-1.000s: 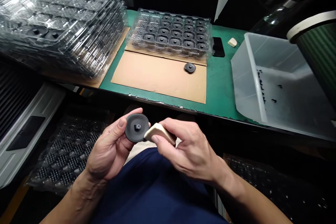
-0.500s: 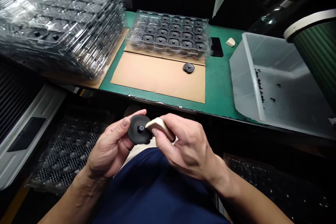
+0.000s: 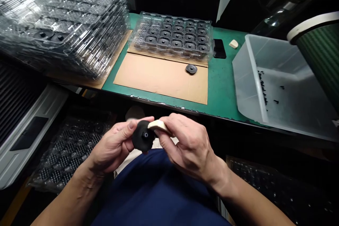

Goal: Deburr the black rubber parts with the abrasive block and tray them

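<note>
Close to my body, my left hand (image 3: 113,144) grips a round black disc part (image 3: 141,141) by its left edge, fingers behind and thumb at the rim. A small raised hub with a light ring stands at the disc's middle. My right hand (image 3: 185,141) pinches a cream-coloured block (image 3: 158,125), whose rounded end meets the disc's upper right edge. What the block is made of I cannot tell. On the cardboard sheet (image 3: 159,77) beyond lies another black disc part (image 3: 191,69), touched by neither hand.
A clear plastic tray (image 3: 135,44) with many black discs sits behind the cardboard. Stacked clear trays (image 3: 106,39) stand at left. To the right are a translucent bin (image 3: 243,77) with small black bits, a second cream block (image 3: 233,44) and a dark flat object (image 3: 219,48).
The disc has tilted and shifted slightly right and down in my left hand. The cream block has moved from near the hub to the disc's upper right edge.
</note>
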{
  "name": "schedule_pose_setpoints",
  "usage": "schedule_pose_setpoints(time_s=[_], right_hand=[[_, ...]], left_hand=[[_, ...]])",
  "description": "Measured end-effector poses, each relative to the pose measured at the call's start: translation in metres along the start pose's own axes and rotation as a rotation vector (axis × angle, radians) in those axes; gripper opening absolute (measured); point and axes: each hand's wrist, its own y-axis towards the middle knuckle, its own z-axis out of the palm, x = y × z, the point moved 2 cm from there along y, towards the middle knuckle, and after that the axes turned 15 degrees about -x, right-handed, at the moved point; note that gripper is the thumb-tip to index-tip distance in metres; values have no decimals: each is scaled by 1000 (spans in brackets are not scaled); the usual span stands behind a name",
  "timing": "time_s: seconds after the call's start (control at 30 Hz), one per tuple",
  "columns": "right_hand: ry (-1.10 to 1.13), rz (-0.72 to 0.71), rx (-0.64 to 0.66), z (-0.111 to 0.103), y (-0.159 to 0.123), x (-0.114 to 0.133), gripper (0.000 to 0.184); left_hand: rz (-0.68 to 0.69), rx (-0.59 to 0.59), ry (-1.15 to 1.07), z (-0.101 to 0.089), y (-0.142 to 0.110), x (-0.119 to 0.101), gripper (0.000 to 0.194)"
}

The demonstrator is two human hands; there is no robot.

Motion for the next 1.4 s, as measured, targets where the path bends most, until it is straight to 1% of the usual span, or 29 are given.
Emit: schedule_pose_setpoints(time_s=[0.07, 0.13, 0.17, 0.2, 0.23, 0.3, 0.33, 0.37, 0.43, 0.47, 0.57, 0.6, 0.63, 0.67, 0.73, 0.8, 0.83, 0.87, 0.93, 1.0, 1.07, 1.13, 1.2, 1.23, 1.27, 1.3, 1.33, 1.37, 1.4], right_hand=[[-23, -148, 17, -1, 3, 2, 18], [-34, -223, 10, -2, 7, 4, 20], [-25, -204, -20, -1, 8, 4, 20], [-5, -144, -53, 0, 9, 4, 18], [27, -58, -69, 1, 8, 2, 17], [83, 101, -53, 5, 5, -1, 20], [87, 137, -37, 6, 3, -2, 23], [73, 140, -25, 7, 1, -3, 24], [25, 57, -21, 6, 1, -4, 20], [8, -15, -13, 5, 2, -4, 18], [-10, -250, 57, 4, 6, 0, 22], [-25, -288, 55, 5, 7, 1, 22], [-38, -279, 24, 5, 8, 1, 21], [-38, -214, -25, 6, 9, 1, 20], [25, 45, -77, 9, 8, -3, 24], [129, 306, -15, 14, 4, -7, 29], [158, 373, 29, 17, 1, -8, 30], [159, 383, 49, 18, 0, -9, 31], [102, 272, 14, 17, 0, -9, 31], [53, 103, 0, 14, 2, -8, 25], [50, -48, 60, 12, 5, -8, 23], [53, -201, 128, 11, 9, -7, 27], [14, -317, 153, 12, 11, -5, 29], [-18, -323, 126, 13, 12, -4, 27], [-46, -273, 68, 14, 12, -4, 25], [-54, -167, 9, 15, 11, -5, 24], [-32, -23, -22, 17, 10, -7, 26], [19, 133, -20, 19, 8, -8, 29], [82, 267, 12, 22, 6, -10, 32]], left_hand=[[-78, 90, 10, 1, 0, 5, 36], [-108, 129, -38, 4, -1, 6, 37], [-83, 105, -76, 6, -1, 5, 35], [-29, 56, -113, 7, -1, 3, 33], [36, -6, -142, 8, -2, 1, 34], [128, -113, -149, 6, -2, -3, 38], [133, -127, -124, 4, -2, -4, 39], [111, -109, -86, 2, -1, -3, 38], [24, -34, -14, -2, 1, 2, 34], [-30, 7, 5, -4, 2, 6, 33], [-200, 97, -18, -4, 3, 16, 41], [-219, 102, -51, -3, 3, 17, 41], [-198, 85, -94, 0, 3, 16, 40], [-136, 50, -137, 2, 3, 14, 38], [50, -53, -191, 6, 2, 7, 38], [190, -136, -185, 7, 0, -1, 44], [213, -158, -162, 6, 0, -3, 46], [209, -169, -134, 5, 0, -4, 46], [140, -150, -68, -1, 1, -3, 44], [37, -72, -19, -7, 3, 2, 39], [-68, 24, -12, -13, 5, 9, 31], [-175, 92, -24, -15, 6, 16, 33], [-242, 115, -53, -15, 6, 19, 37], [-230, 103, -87, -14, 6, 19, 38], [-181, 75, -129, -12, 6, 17, 37], [-101, 31, -170, -11, 6, 14, 35], [-4, -22, -200, -10, 6, 10, 35], [90, -72, -215, -9, 6, 6, 39], [167, -112, -213, -9, 5, 2, 42]])
